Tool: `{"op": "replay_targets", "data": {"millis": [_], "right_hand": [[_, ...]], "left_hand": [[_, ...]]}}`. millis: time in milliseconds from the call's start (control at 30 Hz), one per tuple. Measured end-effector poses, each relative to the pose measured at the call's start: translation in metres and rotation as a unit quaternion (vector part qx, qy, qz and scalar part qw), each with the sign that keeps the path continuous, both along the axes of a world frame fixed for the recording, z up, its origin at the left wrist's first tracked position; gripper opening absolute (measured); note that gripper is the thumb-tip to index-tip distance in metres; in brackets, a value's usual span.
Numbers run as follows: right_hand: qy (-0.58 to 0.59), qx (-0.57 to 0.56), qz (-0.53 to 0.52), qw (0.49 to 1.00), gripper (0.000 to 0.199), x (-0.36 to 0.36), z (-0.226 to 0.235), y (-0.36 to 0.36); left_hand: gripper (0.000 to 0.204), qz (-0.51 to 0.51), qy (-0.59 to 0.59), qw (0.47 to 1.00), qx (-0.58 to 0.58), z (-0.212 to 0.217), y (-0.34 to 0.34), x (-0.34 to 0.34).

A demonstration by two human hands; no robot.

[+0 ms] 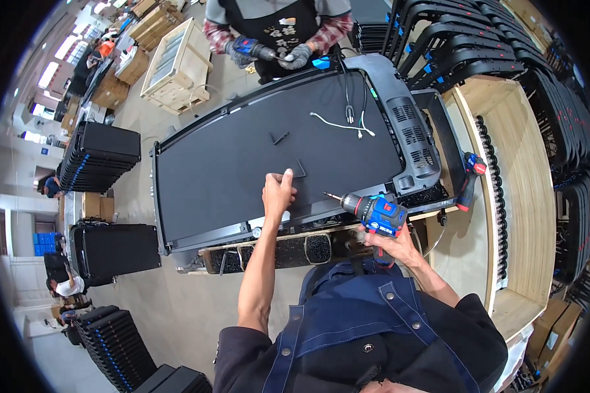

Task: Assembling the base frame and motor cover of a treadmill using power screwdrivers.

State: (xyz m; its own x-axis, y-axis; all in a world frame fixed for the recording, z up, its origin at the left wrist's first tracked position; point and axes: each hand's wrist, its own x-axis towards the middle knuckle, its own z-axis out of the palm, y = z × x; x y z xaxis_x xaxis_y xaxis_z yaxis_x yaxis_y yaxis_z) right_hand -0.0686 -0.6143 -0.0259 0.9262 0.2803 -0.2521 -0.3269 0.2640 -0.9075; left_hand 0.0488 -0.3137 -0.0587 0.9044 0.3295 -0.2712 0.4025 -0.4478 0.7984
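My right hand (pixel 394 243) grips the handle of a blue and black cordless drill (pixel 378 213), whose bit points left over the treadmill's near edge. My left hand (pixel 278 193) is closed, thumb up, above the near side of the black treadmill belt (pixel 210 164). What its fingers hold, if anything, is hidden. Right beside its thumb is a thin black L-shaped piece (pixel 300 170); I cannot tell whether they touch. A small black angled piece (pixel 280 138) lies farther back on the belt. Loose cables (pixel 349 111) lie near the grey motor cover (pixel 410 124).
Across the treadmill, another person's gloved hands hold a drill (pixel 254 49). A red and black power tool (pixel 469 180) rests at the right by a wooden crate (pixel 521 196). Below the near edge is a tray of black screws (pixel 318 249). Stacked black frames (pixel 469 59) stand back right.
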Motion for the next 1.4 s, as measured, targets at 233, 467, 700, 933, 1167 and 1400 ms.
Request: {"op": "replay_targets", "data": {"millis": [233, 467, 700, 933, 1167, 1400], "right_hand": [[0.014, -0.007, -0.049, 0.999, 0.042, -0.009, -0.008, -0.029], [0.062, -0.003, -0.088, 0.994, 0.049, -0.019, -0.013, -0.062], [0.063, -0.021, -0.1, 0.993, 0.05, -0.025, -0.012, -0.069], [0.024, -0.078, -0.03, 0.996, 0.048, -0.003, 0.01, -0.077], [-0.115, -0.412, 0.157, 0.89, 0.039, 0.062, 0.048, -0.079], [-0.088, -0.477, 0.272, 0.831, 0.028, 0.113, 0.066, -0.048]], "left_hand": [[0.025, -0.056, -0.02, 0.998, -0.009, -0.017, -0.002, 0.026], [0.02, -0.129, -0.03, 0.989, 0.065, -0.001, -0.073, -0.049], [0.01, -0.183, -0.164, 0.931, 0.27, -0.01, -0.096, -0.062], [0.011, -0.378, -0.352, 0.811, 0.273, -0.016, -0.096, -0.023], [0.023, -0.38, -0.289, 0.864, 0.162, -0.027, -0.088, -0.002], [0.022, -0.374, -0.282, 0.869, 0.162, -0.031, -0.085, -0.002]]}}
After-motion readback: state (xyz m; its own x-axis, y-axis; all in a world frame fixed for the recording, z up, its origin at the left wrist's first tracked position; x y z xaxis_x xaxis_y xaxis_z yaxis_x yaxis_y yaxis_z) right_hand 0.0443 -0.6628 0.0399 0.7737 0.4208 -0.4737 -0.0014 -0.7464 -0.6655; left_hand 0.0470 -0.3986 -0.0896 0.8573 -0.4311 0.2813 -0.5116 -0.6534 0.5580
